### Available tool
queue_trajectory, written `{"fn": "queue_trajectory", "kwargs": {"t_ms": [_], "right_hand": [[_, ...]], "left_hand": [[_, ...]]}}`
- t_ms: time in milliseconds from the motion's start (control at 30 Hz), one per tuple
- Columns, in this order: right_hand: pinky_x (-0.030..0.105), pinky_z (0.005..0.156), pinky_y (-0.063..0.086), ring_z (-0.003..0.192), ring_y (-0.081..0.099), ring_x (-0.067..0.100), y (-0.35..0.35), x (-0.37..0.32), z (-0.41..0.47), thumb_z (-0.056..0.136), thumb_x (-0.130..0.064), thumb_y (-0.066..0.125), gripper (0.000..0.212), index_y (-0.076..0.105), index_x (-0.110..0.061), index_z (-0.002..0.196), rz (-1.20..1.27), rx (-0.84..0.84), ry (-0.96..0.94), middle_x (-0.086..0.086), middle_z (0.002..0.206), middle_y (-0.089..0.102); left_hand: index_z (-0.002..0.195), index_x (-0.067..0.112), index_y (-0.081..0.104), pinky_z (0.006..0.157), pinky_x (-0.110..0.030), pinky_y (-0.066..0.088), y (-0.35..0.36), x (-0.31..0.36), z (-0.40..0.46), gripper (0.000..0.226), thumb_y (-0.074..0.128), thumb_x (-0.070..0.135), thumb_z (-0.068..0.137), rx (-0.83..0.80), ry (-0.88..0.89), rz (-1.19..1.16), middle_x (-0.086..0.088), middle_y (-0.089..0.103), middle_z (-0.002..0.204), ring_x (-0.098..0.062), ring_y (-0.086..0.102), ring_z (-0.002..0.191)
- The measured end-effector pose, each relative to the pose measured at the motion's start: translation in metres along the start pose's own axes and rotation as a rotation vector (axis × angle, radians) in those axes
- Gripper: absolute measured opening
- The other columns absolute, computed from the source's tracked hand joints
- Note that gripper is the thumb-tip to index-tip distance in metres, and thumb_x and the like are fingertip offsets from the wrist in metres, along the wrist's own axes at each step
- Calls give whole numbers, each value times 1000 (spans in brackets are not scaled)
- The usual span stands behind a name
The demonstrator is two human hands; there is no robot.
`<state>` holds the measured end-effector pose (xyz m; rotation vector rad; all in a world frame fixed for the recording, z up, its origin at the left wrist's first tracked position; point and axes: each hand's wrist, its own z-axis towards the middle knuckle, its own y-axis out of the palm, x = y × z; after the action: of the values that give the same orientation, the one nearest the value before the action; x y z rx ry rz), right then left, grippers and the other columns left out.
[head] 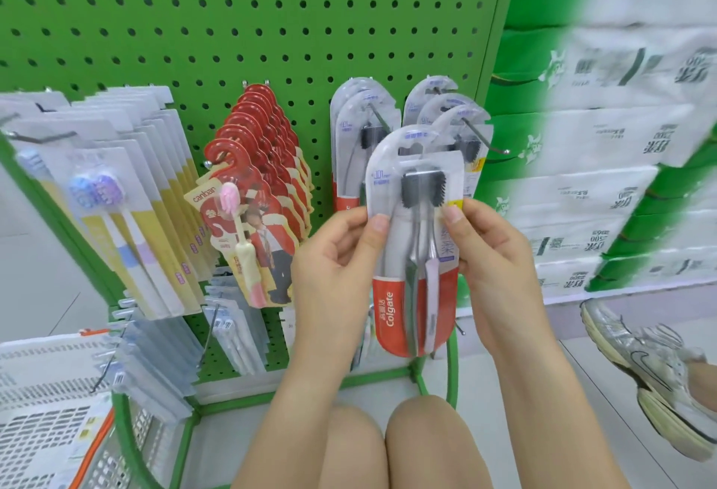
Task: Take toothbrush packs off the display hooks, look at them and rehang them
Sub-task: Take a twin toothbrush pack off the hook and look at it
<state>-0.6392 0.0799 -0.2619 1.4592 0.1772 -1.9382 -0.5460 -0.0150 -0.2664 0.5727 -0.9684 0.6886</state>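
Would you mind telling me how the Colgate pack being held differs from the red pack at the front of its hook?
The Colgate pack is off its hook, pinched by the left hand and right hand; the red pack hangs on the pegboard. The Colgate pack shows dark bristles, the red pack one pink brush. Both are carded.

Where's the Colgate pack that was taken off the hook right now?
In the head view, the Colgate pack is centre frame, off the hooks, held upright between the left hand and right hand, in front of the hanging Colgate packs.
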Motion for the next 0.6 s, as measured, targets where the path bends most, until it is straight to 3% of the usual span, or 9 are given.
{"fn": "queue_trajectory", "kwargs": {"t_ms": [233,467,600], "right_hand": [[18,70,50,77,64,7,7,-1,12,94,-11,54,15,69,-7,97,-48,-37,-1,-3,83,72],[18,74,51,79,66,5,12,4,21,93,-14,57,13,70,-14,92,-104,9,14,-7,80,73],[13,67,48,71,62,-2,13,13,26,92,-17,60,9,69,-17,91,-133,53,31,-15,71,70]], "left_hand": [[94,26,72,83,-47,58,-3,1,9,22,60,39,81,30,-38,18,2,76,90,-18,73,88],[96,24,73,83,-34,57,-4,-4,19,20,62,35,83,35,-58,46,4,76,92,-13,72,90],[91,27,71,76,-17,52,-7,-11,26,10,64,21,91,49,-50,103,6,75,86,-5,70,85]]}}
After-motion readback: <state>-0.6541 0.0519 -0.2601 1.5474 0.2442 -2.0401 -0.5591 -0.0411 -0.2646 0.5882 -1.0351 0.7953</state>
